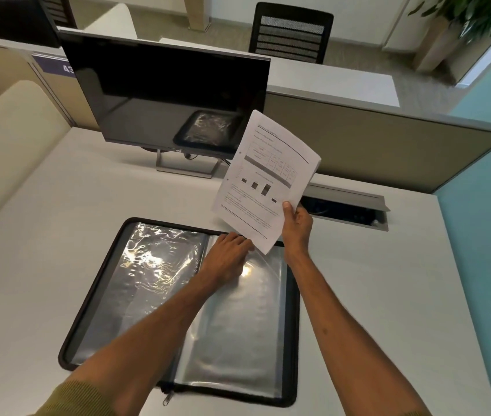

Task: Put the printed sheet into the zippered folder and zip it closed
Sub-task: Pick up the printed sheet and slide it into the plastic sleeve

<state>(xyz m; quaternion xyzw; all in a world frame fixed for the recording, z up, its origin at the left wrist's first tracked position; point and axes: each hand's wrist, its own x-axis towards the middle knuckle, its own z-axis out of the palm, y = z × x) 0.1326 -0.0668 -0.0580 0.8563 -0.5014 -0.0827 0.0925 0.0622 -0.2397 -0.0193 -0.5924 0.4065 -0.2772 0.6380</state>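
Note:
The zippered folder (136, 295) lies open flat on the white desk, black-edged, with shiny clear plastic sleeves on both halves. Its zipper pull (166, 399) hangs at the near edge. My right hand (297, 226) holds the printed sheet (265, 181) by its lower right corner, tilted up above the folder's far right corner. My left hand (226, 256) rests on the top of the right-hand sleeve, fingers at the sleeve's upper edge just under the sheet's lowest corner. Whether the fingers pinch the sleeve's opening is hidden.
A dark monitor (166, 94) on a metal stand (187, 169) stands behind the folder. A cable hatch (349, 205) is open in the desk at the right. A partition (373, 145) bounds the far side; a black chair (291, 33) stands beyond.

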